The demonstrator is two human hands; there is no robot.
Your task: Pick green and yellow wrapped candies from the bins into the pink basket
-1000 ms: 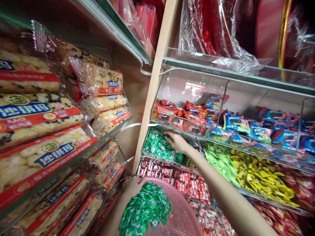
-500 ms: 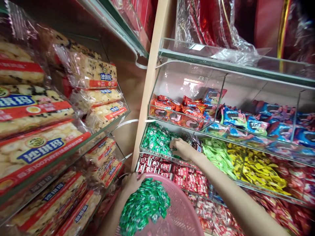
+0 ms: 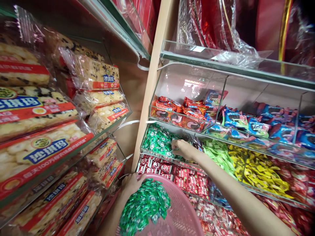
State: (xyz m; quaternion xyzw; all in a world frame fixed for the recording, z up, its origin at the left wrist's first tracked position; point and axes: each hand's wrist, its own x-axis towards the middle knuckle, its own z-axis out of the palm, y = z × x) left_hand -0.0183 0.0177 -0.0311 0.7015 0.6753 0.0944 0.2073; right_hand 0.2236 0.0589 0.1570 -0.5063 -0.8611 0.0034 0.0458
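Right hand (image 3: 184, 149) shifted rightward within glass shelving (image 3: 221, 67).

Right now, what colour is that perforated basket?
The perforated basket is pink, seen best in the head view.

Glass shelves, two banks. Left shelf (image 3: 110, 127): sachima packs (image 3: 46, 149), stacked. Right bank, upper shelf (image 3: 278, 156): red snack packs (image 3: 194, 113), blue cookie packs (image 3: 235, 118), glass-divided. Shelf below (image 3: 157, 155): green-wrapped candies (image 3: 157, 139) in left corner, then light-green packets (image 3: 219, 154), yellow packets (image 3: 261, 173). Red-and-white packets (image 3: 154, 165) under the green.
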